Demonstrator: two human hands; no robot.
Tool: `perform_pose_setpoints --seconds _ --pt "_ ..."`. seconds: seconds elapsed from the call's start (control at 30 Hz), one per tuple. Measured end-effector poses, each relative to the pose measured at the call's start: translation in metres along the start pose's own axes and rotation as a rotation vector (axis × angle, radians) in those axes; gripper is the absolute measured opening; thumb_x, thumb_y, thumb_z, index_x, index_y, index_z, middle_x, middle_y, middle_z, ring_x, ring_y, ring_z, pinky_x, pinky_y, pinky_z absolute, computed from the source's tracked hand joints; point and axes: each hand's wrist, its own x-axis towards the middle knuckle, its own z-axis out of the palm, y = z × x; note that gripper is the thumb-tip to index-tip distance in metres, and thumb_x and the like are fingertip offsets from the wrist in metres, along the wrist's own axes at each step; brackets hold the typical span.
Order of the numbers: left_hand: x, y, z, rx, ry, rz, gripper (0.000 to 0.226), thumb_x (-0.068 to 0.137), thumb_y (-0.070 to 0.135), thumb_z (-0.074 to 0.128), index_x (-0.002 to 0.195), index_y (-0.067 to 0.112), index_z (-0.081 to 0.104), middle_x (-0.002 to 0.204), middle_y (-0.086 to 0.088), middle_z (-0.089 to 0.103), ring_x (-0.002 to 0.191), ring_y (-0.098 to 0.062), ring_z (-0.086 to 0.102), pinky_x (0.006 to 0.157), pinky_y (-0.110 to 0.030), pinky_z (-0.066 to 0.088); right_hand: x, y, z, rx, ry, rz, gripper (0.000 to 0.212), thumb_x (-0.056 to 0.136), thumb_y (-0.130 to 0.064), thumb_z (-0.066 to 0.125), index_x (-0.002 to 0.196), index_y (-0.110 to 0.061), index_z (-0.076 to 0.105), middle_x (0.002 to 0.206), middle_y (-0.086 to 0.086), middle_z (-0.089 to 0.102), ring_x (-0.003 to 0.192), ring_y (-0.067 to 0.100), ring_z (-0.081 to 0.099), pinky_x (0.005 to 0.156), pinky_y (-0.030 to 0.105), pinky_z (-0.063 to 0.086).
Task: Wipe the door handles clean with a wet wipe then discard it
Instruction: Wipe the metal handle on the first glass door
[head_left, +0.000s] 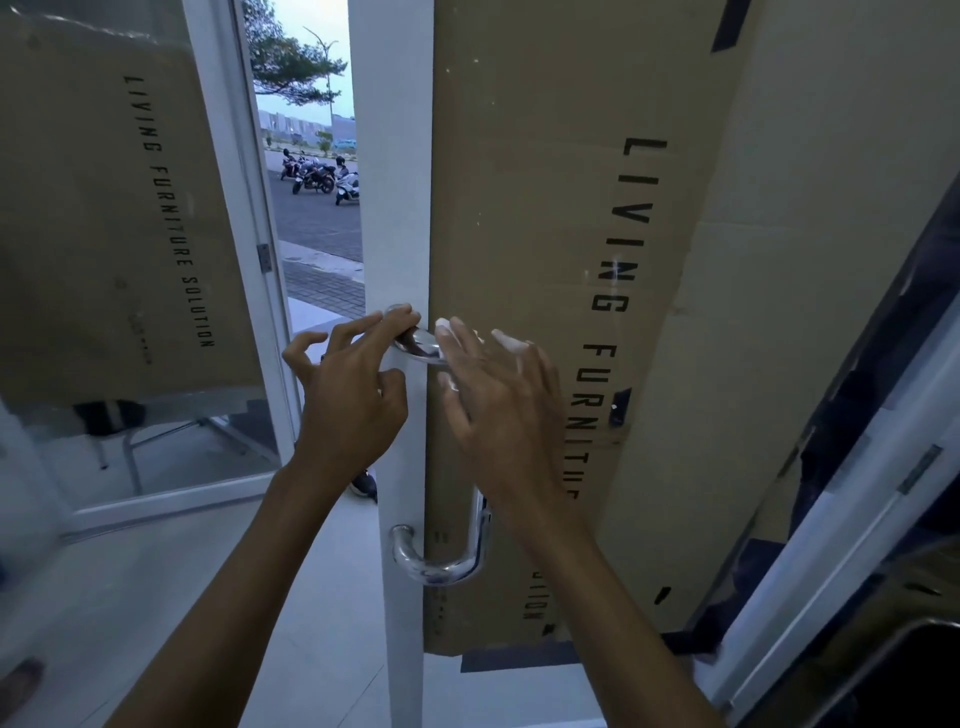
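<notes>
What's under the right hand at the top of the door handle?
White wet wipe shows past the right hand, pressed on the chrome door handle near its top bend. Most of the wipe and that stretch of handle are covered by the hand.

Doorway surroundings, seen from the head camera.
Cardboard (545, 208) printed "LIVING FURNITURE SOLUTION" is taped behind the glass; parked motorcycles (319, 174), a tree (291, 67) and paving (317, 218) are seen through the gap.
</notes>
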Motion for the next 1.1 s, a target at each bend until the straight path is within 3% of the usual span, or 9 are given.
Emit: perform_pose_setpoints --seconds 0.1,0.17,0.27,0.33,0.43,0.6,0.77,0.9,1.1 --pt "-0.001 -0.002 0.001 -0.061 -0.015 0.006 0.065 0.082 0.015 0.045 0.144 0.035 0.052 0.141 0.01 0.062 0.137 -0.01 0.044 0.109 -0.062 0.04 -0.005 0.007 -0.005 0.013 -0.004 0.014 0.05 0.106 -0.034 0.053 0.155 -0.032 0.05 0.156 -0.014 0.053 0.139 0.021 0.047 0.117 0.041 0.036" --pt "-0.002 -0.005 0.002 -0.077 -0.011 0.022 0.067 0.082 0.014 0.044 0.145 0.035 0.05 0.142 0.01 0.061 0.137 -0.009 0.043 0.104 -0.063 0.045 -0.007 0.011 -0.008 0.046 -0.008 0.071 0.05 0.105 -0.033 0.056 0.155 -0.033 0.051 0.155 -0.016 0.054 0.139 0.024 0.049 0.115 0.042 0.04" --pt "-0.002 0.002 -0.001 -0.03 0.007 0.008 0.065 0.081 0.014 0.046 0.143 0.032 0.055 0.141 0.007 0.063 0.138 -0.013 0.049 0.117 -0.054 0.023 0.0 0.004 -0.007 0.022 -0.028 0.071 0.048 0.105 -0.034 0.056 0.153 -0.03 0.054 0.154 -0.013 0.056 0.138 0.023 0.048 0.114 0.041 0.037" --pt "-0.004 0.003 -0.002 -0.01 0.012 0.001 0.064 0.081 0.014 0.047 0.142 0.03 0.058 0.138 0.005 0.066 0.137 -0.017 0.054 0.114 -0.043 0.014 0.006 -0.009 -0.003 -0.038 -0.065 -0.009 0.047 0.107 -0.036 0.05 0.153 -0.029 0.053 0.156 -0.01 0.054 0.14 0.022 0.046 0.117 0.04 0.031" --pt "-0.003 -0.002 -0.004 -0.04 0.007 0.007 0.063 0.082 0.016 0.049 0.144 0.028 0.058 0.134 0.002 0.069 0.135 -0.02 0.056 0.111 -0.038 0.013 0.008 -0.017 0.003 -0.09 -0.077 -0.101 0.049 0.107 -0.037 0.048 0.156 -0.027 0.05 0.161 -0.009 0.049 0.143 0.023 0.044 0.122 0.043 0.026" --pt "0.002 -0.01 -0.006 -0.078 -0.016 0.062 0.069 0.079 0.008 0.045 0.143 0.03 0.059 0.143 0.007 0.063 0.137 -0.015 0.052 0.106 -0.028 0.01 -0.01 0.0 -0.001 -0.133 -0.001 -0.062 0.049 0.109 -0.035 0.045 0.158 -0.029 0.047 0.163 -0.011 0.045 0.145 0.025 0.044 0.122 0.046 0.03" --pt "0.007 -0.018 -0.002 -0.152 -0.02 0.07 0.074 0.081 -0.007 0.05 0.144 0.031 0.059 0.142 0.008 0.064 0.136 -0.014 0.05 0.107 -0.045 0.019 -0.001 -0.011 0.007 -0.195 0.0 -0.152 0.048 0.11 -0.033 0.045 0.157 -0.025 0.049 0.164 -0.008 0.044 0.147 0.028 0.044 0.124 0.05 0.027" --pt "0.008 -0.021 -0.004 -0.16 -0.028 0.086 0.082 0.079 -0.018 0.055 0.145 0.032 0.058 0.14 0.009 0.064 0.137 -0.008 0.045 0.1 -0.029 0.015 -0.005 -0.011 0.011 -0.284 0.018 -0.234 0.048 0.112 -0.031 0.04 0.159 -0.025 0.045 0.168 -0.006 0.038 0.151 0.03 0.04 0.126 0.053 0.023" --pt "0.006 -0.02 -0.005 -0.167 -0.057 0.086 0.084 0.077 -0.017 0.054 0.144 0.033 0.057 0.146 0.013 0.06 0.136 -0.007 0.047 0.103 -0.025 0.012 -0.017 0.005 0.005 -0.309 0.053 -0.209 0.048 0.11 -0.027 0.047 0.158 -0.025 0.047 0.167 -0.007 0.039 0.151 0.029 0.042 0.124 0.051 0.027"
